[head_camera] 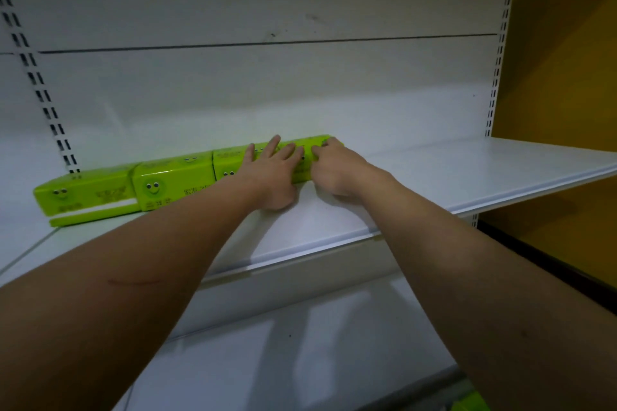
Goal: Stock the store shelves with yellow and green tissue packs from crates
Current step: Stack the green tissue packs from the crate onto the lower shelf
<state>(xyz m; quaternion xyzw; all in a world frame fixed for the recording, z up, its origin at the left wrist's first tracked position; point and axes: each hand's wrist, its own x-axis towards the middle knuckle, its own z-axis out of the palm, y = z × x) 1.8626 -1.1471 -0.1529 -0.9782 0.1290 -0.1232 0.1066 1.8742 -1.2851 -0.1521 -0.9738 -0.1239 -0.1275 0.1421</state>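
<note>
Both forearms reached over the shelf's front lip, filling the near view. Left hand [273, 173] lay flat, fingers straight and spread, pressing on top of the rightmost green tissue pack [267, 155]. Right hand [335, 170] sat just beside it, fingers curled over that same pack's right end, seemingly nudging it into line. Left of both hands ran a row of green tissue packs [133, 185] end to end along the back of the white shelf [467, 170], touching one another and close to the rear panel [267, 93]. Judged early in the stocking: only one single row down, at least three packs countable, nothing stacked above, bare shelf stretching to the right of the hands and in front of the row. No yellow packs anywhere, no crates visible. Beneath the arms, a lower shelf [267, 360], dim; at the bottom right edge, a cut-off green scrap [467, 402], too little shown to identify. Print on the packs too blurred to read.
</note>
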